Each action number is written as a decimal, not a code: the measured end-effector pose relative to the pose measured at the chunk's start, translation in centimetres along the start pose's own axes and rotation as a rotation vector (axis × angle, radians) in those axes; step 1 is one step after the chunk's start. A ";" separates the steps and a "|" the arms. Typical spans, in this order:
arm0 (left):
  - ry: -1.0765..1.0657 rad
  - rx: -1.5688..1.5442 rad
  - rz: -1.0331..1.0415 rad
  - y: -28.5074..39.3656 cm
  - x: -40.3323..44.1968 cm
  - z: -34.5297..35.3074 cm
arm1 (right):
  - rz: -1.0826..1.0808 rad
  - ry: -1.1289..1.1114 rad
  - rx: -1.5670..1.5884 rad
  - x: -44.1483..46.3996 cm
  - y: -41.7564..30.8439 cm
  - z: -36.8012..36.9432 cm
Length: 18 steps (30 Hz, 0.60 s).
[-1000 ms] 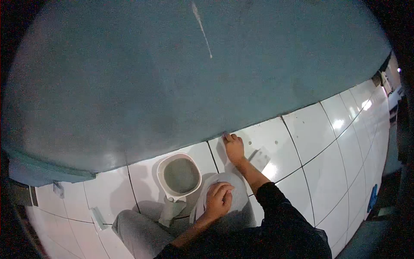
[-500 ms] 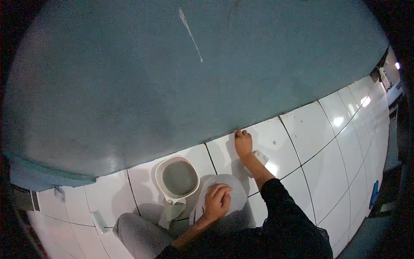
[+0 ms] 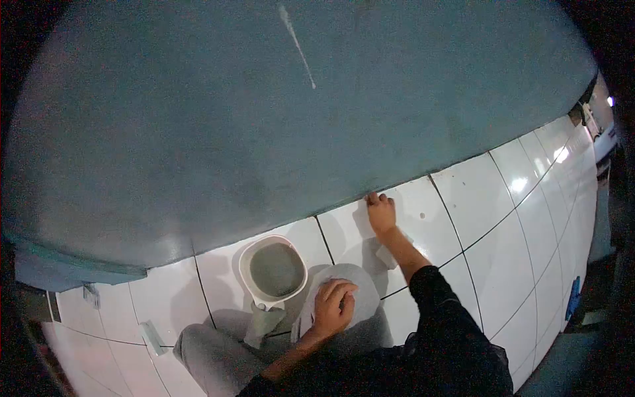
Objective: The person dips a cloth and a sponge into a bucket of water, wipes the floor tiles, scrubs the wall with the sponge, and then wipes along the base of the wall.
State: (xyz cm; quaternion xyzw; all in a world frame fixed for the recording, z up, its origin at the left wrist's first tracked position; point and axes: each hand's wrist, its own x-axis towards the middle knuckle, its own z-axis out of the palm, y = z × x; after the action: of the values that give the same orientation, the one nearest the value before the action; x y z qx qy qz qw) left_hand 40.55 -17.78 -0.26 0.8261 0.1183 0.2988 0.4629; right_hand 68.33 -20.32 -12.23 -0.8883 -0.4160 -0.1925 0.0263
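My right hand (image 3: 381, 213) is at the foot of the blue-grey wall (image 3: 264, 145), its fingers bent against the joint where wall meets floor. Whatever those fingers pinch, if anything, is hidden. Beneath my right forearm a small whitish thing (image 3: 385, 257) lies on the tiles, partly covered. My left hand (image 3: 334, 306) rests on my raised knee with fingers curled in, and no object shows in it. Left of that knee stands a white basin (image 3: 245, 281) holding cloudy grey water (image 3: 276, 270). A greyish cloth (image 3: 264, 324) is just below its rim.
White floor tiles (image 3: 489, 284) with dark joints run along the wall. A pale flat strip (image 3: 153, 339) lies on the floor at left, and a small clear item (image 3: 91, 296) is beyond it. Something blue (image 3: 573, 298) is at the far right. Small specks dot the tiles.
My right hand has moved slightly right and up along the wall's foot. My left hand stays on the knee, and the basin has not moved.
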 end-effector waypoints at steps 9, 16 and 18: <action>0.007 0.011 0.000 -0.1 0.0 0.7 | 0.004 -0.153 0.027 0.0 -2.2 -0.7; 0.016 0.003 -0.008 -0.3 -0.1 0.0 | 0.137 -0.218 -0.037 0.6 3.2 -0.9; 0.021 -0.004 -0.007 -0.3 0.0 0.4 | 0.185 -0.217 -0.022 0.7 3.7 -0.1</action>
State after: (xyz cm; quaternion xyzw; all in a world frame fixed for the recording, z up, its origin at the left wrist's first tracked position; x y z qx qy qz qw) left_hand 40.82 -17.92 -0.64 0.8215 0.1256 0.3061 0.4644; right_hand 71.49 -22.23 -11.48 -0.9387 -0.3308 -0.0966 -0.0107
